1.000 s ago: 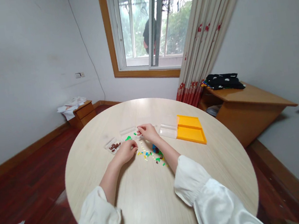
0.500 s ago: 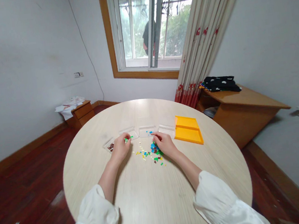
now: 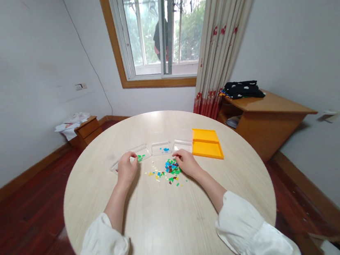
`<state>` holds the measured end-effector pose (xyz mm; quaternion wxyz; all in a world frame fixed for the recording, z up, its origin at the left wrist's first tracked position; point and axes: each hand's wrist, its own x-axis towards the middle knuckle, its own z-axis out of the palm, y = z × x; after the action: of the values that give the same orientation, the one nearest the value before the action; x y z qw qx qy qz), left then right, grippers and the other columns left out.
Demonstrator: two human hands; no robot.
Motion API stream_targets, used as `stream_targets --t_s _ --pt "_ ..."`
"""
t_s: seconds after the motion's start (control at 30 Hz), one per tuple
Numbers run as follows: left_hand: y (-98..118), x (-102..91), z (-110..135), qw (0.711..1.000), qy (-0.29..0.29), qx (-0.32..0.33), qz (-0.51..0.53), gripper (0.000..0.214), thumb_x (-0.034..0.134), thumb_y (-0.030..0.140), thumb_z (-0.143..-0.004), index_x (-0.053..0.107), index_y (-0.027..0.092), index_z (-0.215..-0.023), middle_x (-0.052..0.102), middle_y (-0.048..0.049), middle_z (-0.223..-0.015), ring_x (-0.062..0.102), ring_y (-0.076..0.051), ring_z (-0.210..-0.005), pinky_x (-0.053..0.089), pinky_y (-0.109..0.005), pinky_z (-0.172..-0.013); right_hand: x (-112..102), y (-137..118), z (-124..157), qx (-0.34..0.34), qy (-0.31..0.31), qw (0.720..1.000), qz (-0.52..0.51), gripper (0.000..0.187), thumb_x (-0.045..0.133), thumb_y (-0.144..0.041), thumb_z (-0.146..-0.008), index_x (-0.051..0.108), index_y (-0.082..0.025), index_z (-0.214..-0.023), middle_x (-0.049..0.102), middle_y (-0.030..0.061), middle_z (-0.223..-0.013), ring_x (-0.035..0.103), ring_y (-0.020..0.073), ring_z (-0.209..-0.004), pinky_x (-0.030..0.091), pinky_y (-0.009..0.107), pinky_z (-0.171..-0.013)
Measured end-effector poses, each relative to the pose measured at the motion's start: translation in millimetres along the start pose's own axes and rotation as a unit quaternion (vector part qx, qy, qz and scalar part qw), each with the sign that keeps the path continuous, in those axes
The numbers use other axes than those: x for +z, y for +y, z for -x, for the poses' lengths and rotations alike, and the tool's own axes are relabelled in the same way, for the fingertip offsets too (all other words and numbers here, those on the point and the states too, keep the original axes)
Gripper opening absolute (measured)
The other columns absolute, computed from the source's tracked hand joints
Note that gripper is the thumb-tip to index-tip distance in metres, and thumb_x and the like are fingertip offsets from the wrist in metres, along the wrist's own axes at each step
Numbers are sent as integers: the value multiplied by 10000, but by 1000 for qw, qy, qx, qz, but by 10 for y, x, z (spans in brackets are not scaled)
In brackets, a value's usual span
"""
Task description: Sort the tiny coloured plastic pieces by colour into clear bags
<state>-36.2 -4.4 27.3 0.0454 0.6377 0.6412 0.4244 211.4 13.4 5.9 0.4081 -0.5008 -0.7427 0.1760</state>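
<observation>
My left hand [image 3: 127,168] is over the near side of a clear tray [image 3: 148,150] that holds small green bricks [image 3: 141,157]. Its fingers are curled together, and anything between the fingertips is hidden. My right hand [image 3: 188,163] rests at the right edge of a pile of tiny blue, green and brown toy bricks [image 3: 172,167], thumb and fingers closed; whatever they pinch is too small to see. Loose yellow, white and green bricks [image 3: 157,173] lie left of the pile. Blue bricks [image 3: 165,149] sit in the middle clear tray [image 3: 156,145].
Another clear tray [image 3: 182,145] stands beside an opened yellow case [image 3: 207,149] on the right. A further clear tray [image 3: 113,166] with brown bits is partly behind my left hand. All lie on a round wooden table [image 3: 170,226]. A desk [image 3: 268,123] stands beyond, right.
The view has shifted, moving the whole scene left. Against the trays, my right hand has drawn slightly right and my left slightly left. More of the pile and the green bricks shows.
</observation>
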Motion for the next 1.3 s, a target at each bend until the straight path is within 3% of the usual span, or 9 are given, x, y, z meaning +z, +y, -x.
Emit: stream_targets --t_s 0.37,0.67,1.3 --pt "-111 55 -10 999 5 10 -32 124 452 207 -750 571 178 -772 646 -80 -847 583 -216 -832 444 -318 -758 -14 -74 30 -18 -67 995 69 108 574 -83 -743 663 -143 -756 592 46 -806 544 142 -795 428 259 -757" --pt "-122 72 -17 998 2 14 -55 148 453 183 -735 598 187 -765 664 -81 -851 596 -225 -853 450 -343 -816 -18 -90 28 -11 -75 992 101 84 590 -146 -774 663 -147 -734 601 55 -813 545 156 -815 409 263 -751" --pt "-165 111 -24 999 4 10 -48 221 447 197 -733 647 172 -824 688 -95 -908 609 -239 -907 456 -370 -859 5 -82 12 -19 8 998 52 137 528 -155 -822 608 -161 -711 562 23 -752 514 140 -735 402 262 -724"
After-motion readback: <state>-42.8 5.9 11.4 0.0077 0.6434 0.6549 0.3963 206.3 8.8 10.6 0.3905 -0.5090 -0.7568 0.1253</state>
